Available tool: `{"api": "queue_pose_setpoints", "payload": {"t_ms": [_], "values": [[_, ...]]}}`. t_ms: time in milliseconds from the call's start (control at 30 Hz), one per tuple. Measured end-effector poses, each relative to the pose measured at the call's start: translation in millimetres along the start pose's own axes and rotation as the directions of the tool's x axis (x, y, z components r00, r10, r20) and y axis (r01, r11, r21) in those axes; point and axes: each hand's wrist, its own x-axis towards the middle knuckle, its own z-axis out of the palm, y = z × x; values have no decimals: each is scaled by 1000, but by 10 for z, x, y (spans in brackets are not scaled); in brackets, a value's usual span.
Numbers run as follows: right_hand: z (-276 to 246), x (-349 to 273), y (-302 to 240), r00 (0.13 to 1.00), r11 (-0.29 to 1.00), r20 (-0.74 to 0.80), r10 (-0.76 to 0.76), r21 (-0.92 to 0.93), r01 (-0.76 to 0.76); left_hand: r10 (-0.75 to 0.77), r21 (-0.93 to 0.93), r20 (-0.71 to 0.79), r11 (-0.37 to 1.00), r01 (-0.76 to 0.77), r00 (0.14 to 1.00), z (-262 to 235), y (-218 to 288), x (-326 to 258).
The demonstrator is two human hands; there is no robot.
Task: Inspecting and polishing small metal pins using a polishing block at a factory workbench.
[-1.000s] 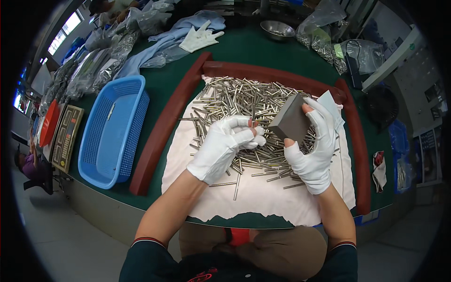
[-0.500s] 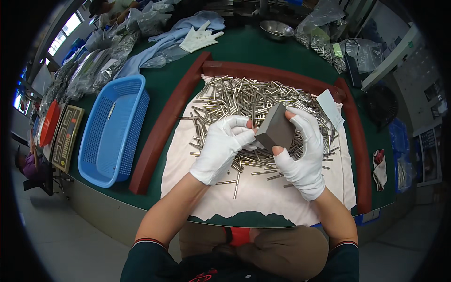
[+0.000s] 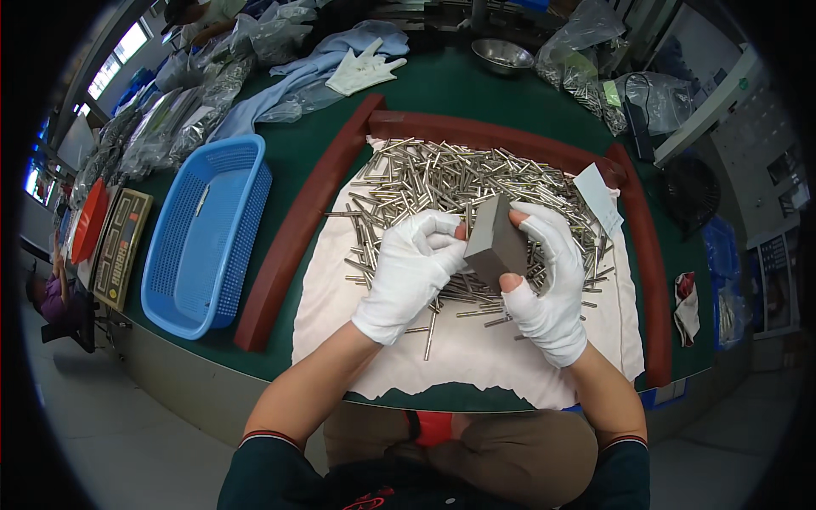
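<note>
A dark grey rectangular block [image 3: 501, 242] is held upright and tilted in my right hand [image 3: 551, 276], its thumb and fingers gripping the near and far edges. My left hand [image 3: 416, 265] is closed in a pinch right beside the block's left face. Whatever lies between those fingertips is too small or hidden to make out. Both hands wear white gloves with bare fingertips showing. Behind and beneath them a heap of slim metal pins [image 3: 425, 174] spreads over a pale pink cloth [image 3: 476, 357]. Several loose pins lie toward the cloth's near part.
Dark red bars [image 3: 297, 229] frame the cloth on the left, back and right. A blue plastic basket [image 3: 191, 263] stands left. A white glove [image 3: 365, 70], a metal bowl [image 3: 501, 55] and bagged pins [image 3: 586, 85] lie at the back. A paper slip [image 3: 598, 199] rests by the right bar.
The block has turned slightly in my right hand and sits more upright. My left hand has shifted a little to the right, its fingers more curled by the block.
</note>
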Motion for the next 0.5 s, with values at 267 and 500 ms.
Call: {"api": "queue_pose_setpoints", "payload": {"t_ms": [267,500], "values": [[-20,-9,-20,999,999,-9,-42,0,42,111,148,-26,983,-106,994,69,20,-51],[-38,13,50,999,1000,-29,31,6,-31,124,175,39,976,-129,991,45,48,-77]]}}
